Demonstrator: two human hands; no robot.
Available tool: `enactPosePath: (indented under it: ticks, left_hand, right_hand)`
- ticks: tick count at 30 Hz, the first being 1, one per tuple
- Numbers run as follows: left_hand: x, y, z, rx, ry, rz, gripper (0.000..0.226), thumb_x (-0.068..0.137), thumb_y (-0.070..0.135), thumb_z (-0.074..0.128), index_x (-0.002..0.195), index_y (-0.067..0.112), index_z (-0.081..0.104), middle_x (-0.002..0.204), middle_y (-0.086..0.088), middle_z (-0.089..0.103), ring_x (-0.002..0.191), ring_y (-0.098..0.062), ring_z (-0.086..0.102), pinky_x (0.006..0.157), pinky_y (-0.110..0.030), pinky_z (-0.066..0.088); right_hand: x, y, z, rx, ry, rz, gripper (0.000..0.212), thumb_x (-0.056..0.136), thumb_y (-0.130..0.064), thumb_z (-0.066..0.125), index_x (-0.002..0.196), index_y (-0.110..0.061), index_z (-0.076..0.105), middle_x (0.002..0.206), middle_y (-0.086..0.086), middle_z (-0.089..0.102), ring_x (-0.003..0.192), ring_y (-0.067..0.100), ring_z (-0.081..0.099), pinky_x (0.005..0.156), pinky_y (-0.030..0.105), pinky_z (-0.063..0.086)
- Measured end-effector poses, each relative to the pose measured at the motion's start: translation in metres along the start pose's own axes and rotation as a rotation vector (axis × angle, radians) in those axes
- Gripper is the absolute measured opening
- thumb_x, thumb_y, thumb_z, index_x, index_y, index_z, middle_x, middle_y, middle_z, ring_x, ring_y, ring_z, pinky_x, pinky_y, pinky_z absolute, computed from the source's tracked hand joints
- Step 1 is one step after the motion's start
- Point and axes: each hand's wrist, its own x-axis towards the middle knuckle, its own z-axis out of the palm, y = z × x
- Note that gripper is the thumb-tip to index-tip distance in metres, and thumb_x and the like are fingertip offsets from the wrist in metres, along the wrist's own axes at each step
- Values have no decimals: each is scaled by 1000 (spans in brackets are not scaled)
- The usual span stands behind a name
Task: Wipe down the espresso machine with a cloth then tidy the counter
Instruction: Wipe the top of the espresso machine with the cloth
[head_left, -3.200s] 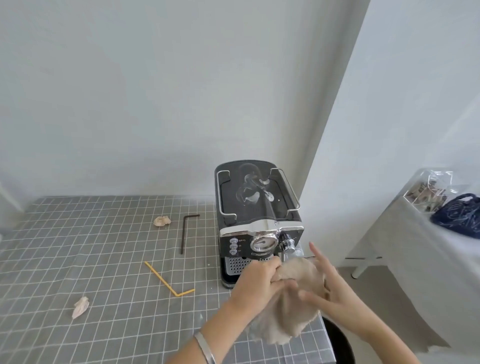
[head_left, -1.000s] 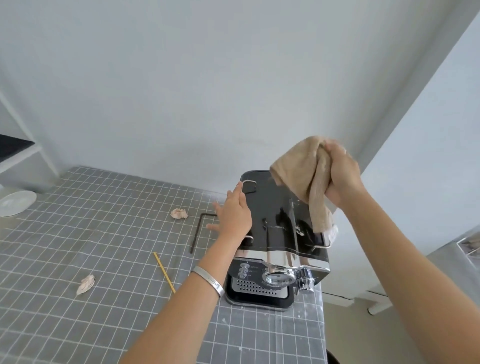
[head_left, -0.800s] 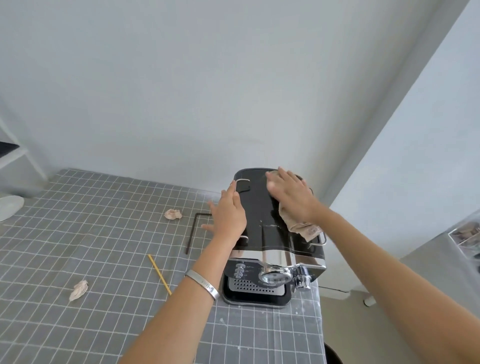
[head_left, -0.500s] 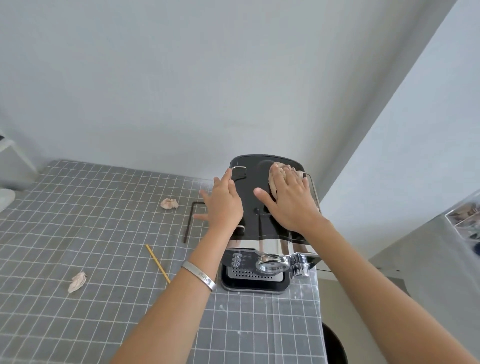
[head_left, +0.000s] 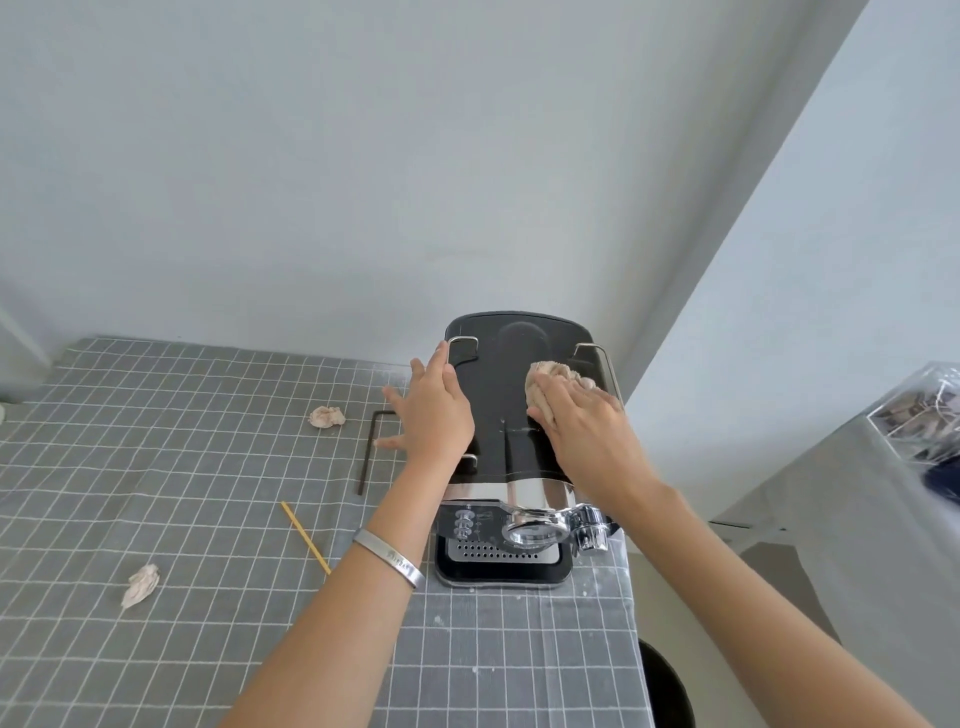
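My flat right hand (head_left: 587, 431) presses the soft cloth (head_left: 553, 376) onto the glossy (likely slippery) espresso machine (head_left: 511, 415); the left hand (head_left: 434, 410), fingers straight, braces its side.

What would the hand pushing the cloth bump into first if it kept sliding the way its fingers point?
Probably nothing on the black espresso machine: the right hand and crumpled beige cloth face clear top, then the white wall.

Right hand (head_left: 584, 434) presses cloth (head_left: 553, 376) onto espresso machine (head_left: 511, 410) top; left hand (head_left: 434, 415) steadies its side.
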Motion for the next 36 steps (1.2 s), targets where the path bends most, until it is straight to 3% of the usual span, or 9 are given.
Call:
enactPosePath:
  ticks: [3, 8, 10, 12, 14, 20, 25, 31, 36]
  left_hand:
    - [0, 2, -1, 23, -5, 6, 45, 106, 31, 20, 148, 40, 30, 161, -4, 20, 149, -39, -7, 106, -76, -4]
    - [1, 0, -2, 22, -8, 19, 45, 105, 32, 19, 148, 40, 29, 161, -2, 24, 150, -36, -3, 109, -73, -3]
    - [3, -2, -2, 30, -20, 52, 45, 105, 31, 18, 149, 37, 29, 159, 0, 28, 151, -32, 7, 113, -68, 0]
    - [4, -4, -2, 16, -31, 59, 45, 105, 33, 18, 149, 38, 29, 159, 2, 28, 150, -30, 12, 114, -66, 0]
    - [4, -5, -2, -2, -30, 8, 44, 104, 37, 18, 147, 45, 30, 160, 6, 25, 151, -32, 5, 111, -69, -5]
    - [6, -7, 0, 76, 3, 3, 43, 104, 40, 20, 144, 50, 29, 162, 7, 19, 151, -31, 1, 106, -73, -5]
    - [4, -6, -1, 105, 8, 9, 42, 104, 39, 21, 144, 50, 28, 162, 4, 16, 151, -33, 0, 106, -73, -5]
    - [2, -6, -1, 123, 30, 10, 43, 104, 39, 20, 144, 49, 29, 162, 0, 16, 150, -34, 0, 106, -74, -3]
    - [2, -5, 0, 159, 32, 15, 43, 104, 38, 21, 145, 50, 27, 162, 2, 18, 150, -34, 1, 106, -74, -3]
  right_hand:
    - [11, 0, -17, -10, -86, 101, 17, 78, 7, 64, 91, -3, 59, 72, 5, 56, 53, 31, 61, 47, 26, 33]
    - [37, 19, -51, 465, 256, 361, 35, 103, -39, 36, 75, -30, 52, 68, -10, 58, 63, 11, 53, 56, 5, 37]
    - [41, 8, -48, 459, 115, 270, 41, 100, -49, 27, 90, -28, 61, 92, -7, 68, 87, 16, 60, 74, 0, 35]
    - [33, -4, -26, 401, -212, 113, 53, 102, -49, 17, 118, -28, 63, 139, 0, 56, 138, 21, 37, 112, 20, 23]
    - [20, -9, -7, 354, -312, 36, 55, 103, -48, 16, 128, -34, 64, 160, -5, 29, 152, 17, 6, 122, 42, 5]
    - [32, 4, 10, 273, -214, -110, 24, 94, -35, 62, 115, -35, 72, 153, -1, 43, 149, 27, 21, 120, 48, 17]
    - [76, 8, 22, 304, -206, 57, 54, 94, -30, 57, 146, -31, 43, 157, 0, 37, 150, 27, 19, 118, 50, 18]
    - [39, 2, 18, 301, -205, -54, 51, 91, -29, 63, 139, -18, 54, 148, 2, 49, 142, 24, 36, 116, 42, 28]
    - [41, 4, 16, 192, -222, -49, 59, 97, -31, 54, 149, -7, 37, 158, 13, 32, 147, 30, 26, 119, 43, 22]
